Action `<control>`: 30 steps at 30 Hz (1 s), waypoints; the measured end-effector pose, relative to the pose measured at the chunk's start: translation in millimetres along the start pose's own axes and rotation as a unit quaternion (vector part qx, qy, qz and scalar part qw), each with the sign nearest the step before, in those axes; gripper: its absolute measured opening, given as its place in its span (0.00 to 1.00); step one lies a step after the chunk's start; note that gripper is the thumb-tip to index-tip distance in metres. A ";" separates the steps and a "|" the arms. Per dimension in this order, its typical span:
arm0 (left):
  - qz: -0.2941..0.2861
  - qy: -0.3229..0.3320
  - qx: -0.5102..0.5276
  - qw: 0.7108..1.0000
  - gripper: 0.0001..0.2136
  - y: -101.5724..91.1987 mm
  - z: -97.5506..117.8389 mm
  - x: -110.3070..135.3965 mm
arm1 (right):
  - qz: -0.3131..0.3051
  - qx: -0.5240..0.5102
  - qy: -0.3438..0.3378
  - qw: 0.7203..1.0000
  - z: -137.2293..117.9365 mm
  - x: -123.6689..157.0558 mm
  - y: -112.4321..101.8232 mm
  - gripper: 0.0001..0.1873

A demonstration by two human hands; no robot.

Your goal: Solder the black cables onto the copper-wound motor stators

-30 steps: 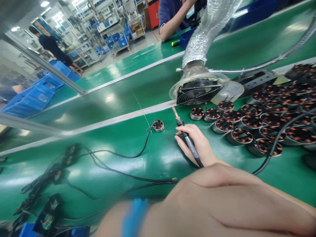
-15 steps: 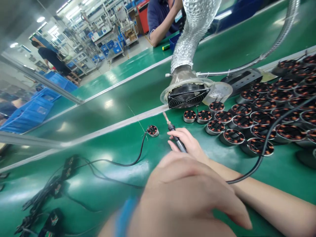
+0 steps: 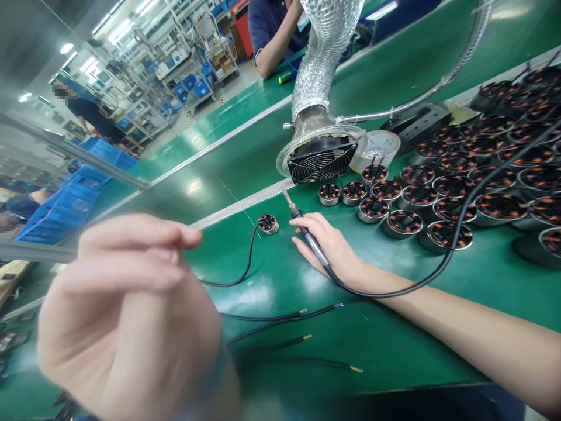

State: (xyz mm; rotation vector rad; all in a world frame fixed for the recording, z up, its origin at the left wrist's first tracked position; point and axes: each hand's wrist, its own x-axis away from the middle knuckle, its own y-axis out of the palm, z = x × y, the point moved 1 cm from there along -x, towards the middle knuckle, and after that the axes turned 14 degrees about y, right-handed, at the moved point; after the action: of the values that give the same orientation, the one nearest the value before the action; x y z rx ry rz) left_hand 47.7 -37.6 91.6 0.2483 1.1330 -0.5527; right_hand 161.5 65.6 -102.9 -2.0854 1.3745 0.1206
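Soldering iron [image 3: 315,248] at mid-frame, gripped by the right hand [image 3: 337,251], tip up-left, between the fan [image 3: 322,164] and the lone corded coil unit [image 3: 268,224], not touching that unit. Left hand [image 3: 131,298] big and blurry at lower left, fingers curled in; can't tell about anything pinched inside.

Possible trouble, just guessing: iron cord [image 3: 394,293] looping past the crowded coil units [image 3: 403,222] at right, so could snag and topple a few if yanked. Also maybe a scorched black cable [image 3: 250,257], if swinging a hot tip too low.

Count: one iron, one fan, one silver duct [image 3: 315,70], one clear cup [image 3: 379,149], one coil unit off alone, four stripped cable ends [image 3: 302,311] low on the surface [image 3: 284,275]. Two coil units just below the fan; loads more at right, overlapping and cut off, so no honest total.
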 end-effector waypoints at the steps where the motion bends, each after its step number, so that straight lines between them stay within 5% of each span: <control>1: 0.014 0.002 0.003 1.000 0.08 -1.2 -1.2 -2.6 | 0.000 0.007 -0.003 1.000 0.4 0.1 0.5 0.18; 3: 0.029 0.008 0.025 0.999 0.07 -4.3 -10.0 -6.6 | -0.002 0.021 -0.010 1.000 1.4 0.3 1.3 0.18; 4: -0.009 -0.017 0.029 0.999 0.06 -5.6 -18.5 -7.7 | -0.003 0.024 -0.014 1.000 2.0 0.3 1.6 0.18; 6: -0.132 -0.081 0.005 0.988 0.03 -8.7 -41.6 -7.1 | -0.006 0.026 -0.020 0.999 3.1 0.3 1.8 0.18; 9: -0.340 -0.132 -0.073 0.928 0.07 -13.3 -80.9 2.9 | -0.009 0.030 -0.022 0.999 3.5 -0.2 1.5 0.19; 13: -0.456 -0.156 -0.123 0.868 0.14 -11.1 -119.7 31.2 | -0.012 0.031 -0.030 0.999 1.3 -1.0 1.0 0.19; 21: -0.470 -0.216 -0.129 0.846 0.12 -3.7 -153.3 70.3 | -0.009 0.050 -0.039 0.998 3.2 -0.2 2.7 0.20; 27: -0.446 -0.218 -0.086 0.864 0.17 -18.5 -161.5 75.1 | -0.020 0.046 -0.039 0.998 -3.6 -6.4 4.8 0.23; 30: -0.357 -0.190 -0.081 0.911 0.18 -23.6 -164.0 73.3 | -0.026 0.030 -0.036 0.999 -9.5 -13.5 10.5 0.25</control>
State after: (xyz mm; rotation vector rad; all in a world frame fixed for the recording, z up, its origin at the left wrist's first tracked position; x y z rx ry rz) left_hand -71.3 -3.7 -40.8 -0.4306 0.8554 -1.0936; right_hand 144.0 68.5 -94.6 -2.0450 1.2658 0.1301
